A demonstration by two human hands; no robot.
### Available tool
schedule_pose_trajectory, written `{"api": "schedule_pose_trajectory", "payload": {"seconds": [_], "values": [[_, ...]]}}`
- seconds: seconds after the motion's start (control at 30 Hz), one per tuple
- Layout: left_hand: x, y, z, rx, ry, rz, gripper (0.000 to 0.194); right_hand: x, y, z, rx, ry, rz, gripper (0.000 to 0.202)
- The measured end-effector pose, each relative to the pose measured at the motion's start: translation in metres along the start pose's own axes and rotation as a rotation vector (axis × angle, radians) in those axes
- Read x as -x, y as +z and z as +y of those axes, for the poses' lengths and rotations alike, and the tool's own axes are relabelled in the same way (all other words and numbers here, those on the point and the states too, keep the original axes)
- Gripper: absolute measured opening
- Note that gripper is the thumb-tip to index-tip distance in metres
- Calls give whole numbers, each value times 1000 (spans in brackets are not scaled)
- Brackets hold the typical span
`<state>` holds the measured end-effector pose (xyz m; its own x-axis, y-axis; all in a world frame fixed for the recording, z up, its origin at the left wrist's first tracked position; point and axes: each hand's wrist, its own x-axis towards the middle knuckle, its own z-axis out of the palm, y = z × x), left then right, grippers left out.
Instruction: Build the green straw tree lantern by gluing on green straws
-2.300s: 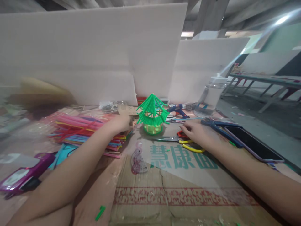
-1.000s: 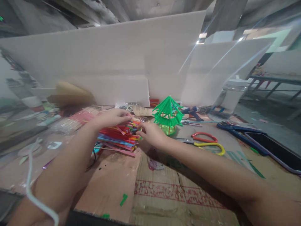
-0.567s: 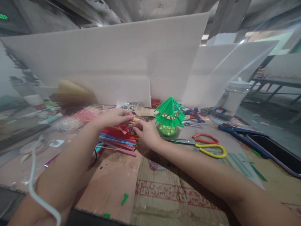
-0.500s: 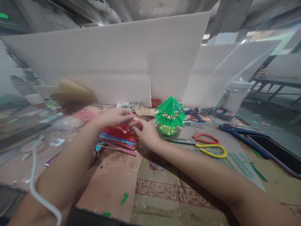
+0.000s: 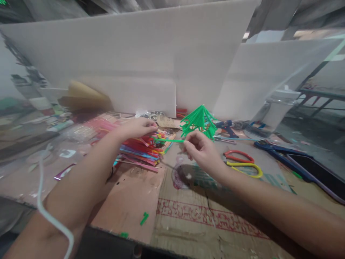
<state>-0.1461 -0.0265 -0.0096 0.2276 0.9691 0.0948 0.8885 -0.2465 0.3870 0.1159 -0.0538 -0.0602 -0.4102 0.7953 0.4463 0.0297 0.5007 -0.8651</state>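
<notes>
My right hand pinches the end of a green pipe cleaner, which stretches left to a pile of coloured pipe cleaners. Over the top of that pile is my left hand, its fingertips pressed together; what they hold, if anything, is hidden. Just behind my right hand stands a small green pavilion-like model with a pointed two-tier roof, its lower part covered by the hand. Scissors with one red and one yellow handle lie right of my right hand, their blades hidden behind it.
Farther right are dark blue pliers, a phone and a clear lidded bottle. A glue gun lies behind the model. White boards stand along the back. A white cable hangs near my left forearm. Green scraps lie in front.
My right hand has moved right, away from the pile, drawing out a green pipe cleaner. It now covers the model's base and the scissor blades. My left hand stays at the pile.
</notes>
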Motion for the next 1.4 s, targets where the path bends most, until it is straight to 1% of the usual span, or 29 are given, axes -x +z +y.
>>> {"api": "schedule_pose_trajectory", "payload": {"seconds": [0.1,0.23,0.3,0.37,0.4,0.5,0.57,0.63,0.7,0.73,0.77,0.87,0.93,1.0,1.1,1.13,1.2,1.27,1.33,1.4], "values": [[-1,0,-2,-6,-7,-4,41,6,-17,0,-25,100,-3,15],[-2,0,-5,-17,-7,-11,42,10,-21,11,-7,155,-25,13],[-2,1,-5,-42,-13,-9,43,13,-23,14,19,146,-25,12],[-3,3,-3,-89,-18,-10,44,15,-31,10,31,91,16,12],[-4,5,-2,-114,-15,-18,45,16,-37,6,30,43,61,11],[-5,10,3,-147,18,-78,45,14,-62,-13,27,-133,238,11],[-4,11,10,-148,44,-100,46,11,-81,-26,29,-199,296,12],[-3,9,21,-158,46,-52,47,8,-97,-36,15,-226,314,13],[-3,7,39,-145,39,44,42,5,-110,-42,-11,-250,337,12],[-2,7,50,-121,74,101,41,4,-115,-45,-29,-261,351,12],[-2,7,63,-91,142,132,40,3,-120,-47,-48,-268,369,11],[-2,14,105,-26,343,82,39,2,-132,-57,-109,-281,448,11],[-2,19,128,-5,400,34,37,2,-140,-66,-144,-310,514,11],[-3,19,144,20,410,4,33,3,-149,-74,-181,-342,568,12],[-10,11,152,34,332,61,34,5,-163,-78,-263,-329,596,13],[-13,7,152,82,313,73,36,6,-167,-76,-282,-316,586,13],[-22,1,150,325,327,71,48,8,-170,-67,-271,-273,523,11],[-29,-1,150,628,337,145,58,10,-169,-56,-207,-212,388,11],[-32,-1,153,869,304,250,56,14,-162,-47,-129,-143,213,15],[-32,-1,155,1011,240,334,45,18,-155,-43,-60,-79,45,17]]}}
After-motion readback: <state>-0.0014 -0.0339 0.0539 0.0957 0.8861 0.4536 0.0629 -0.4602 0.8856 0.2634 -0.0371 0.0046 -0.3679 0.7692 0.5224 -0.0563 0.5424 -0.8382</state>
